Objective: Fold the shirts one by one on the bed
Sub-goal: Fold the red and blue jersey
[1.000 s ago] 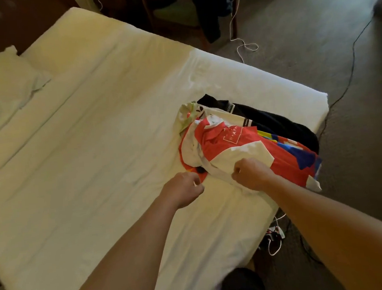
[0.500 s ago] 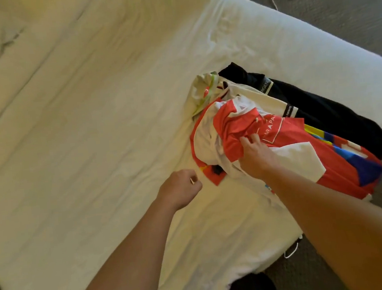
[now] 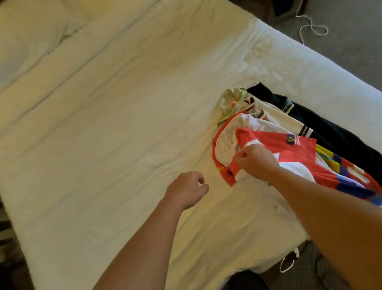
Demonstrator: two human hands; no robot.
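The right hand (image 3: 257, 161) is pinching a fold of the red-and-white jersey (image 3: 284, 146), lying atop the shirt pile (image 3: 318, 138) near the bed's (image 3: 119, 128) right edge. The left hand (image 3: 185, 189) is hovering just left of the pile, fingers loosely curled, gripping nothing.
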